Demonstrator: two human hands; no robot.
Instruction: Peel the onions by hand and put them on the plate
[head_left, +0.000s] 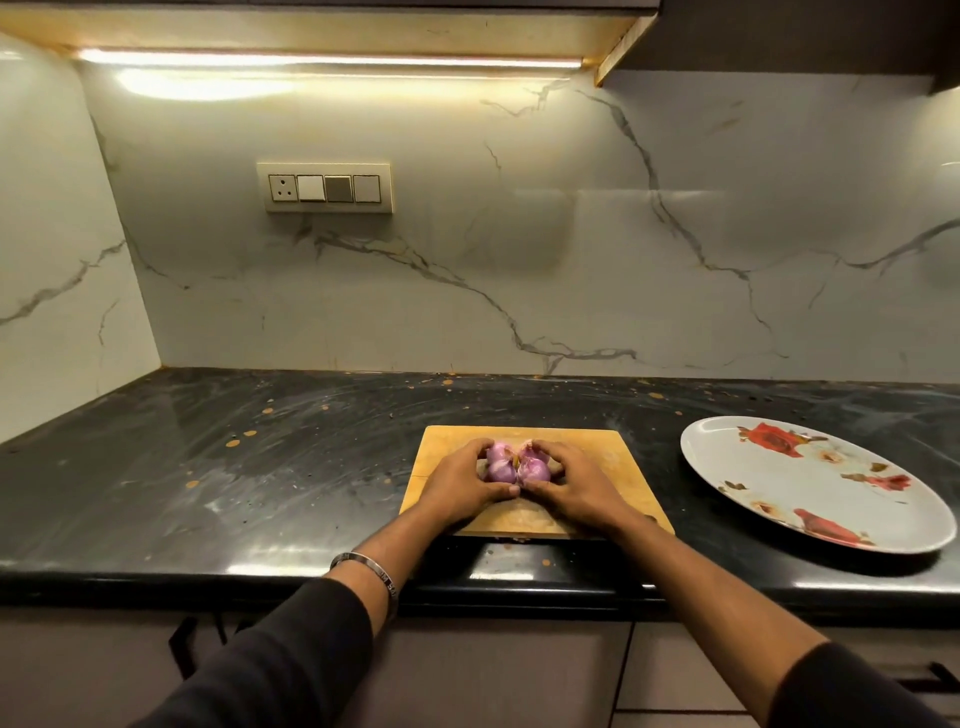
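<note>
Two purple onions (517, 466) sat side by side on wooden cutting board (592, 452), touching. Left hand (464, 486) curled round the left onion, right hand (570, 486) curled round the right one, thumbs meeting at front. Board on dark worktop (234, 467). Floral plate (810, 480) lay well right of board, no onions on it.

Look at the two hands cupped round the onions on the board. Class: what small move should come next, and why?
Probably let the right hand release its onion and steady the left onion while the left hand pinches loose skin at its top. Both purple onions sit together on the cutting board, each held by one hand, apparently unpeeled, and the flowered plate holds none yet.
</note>
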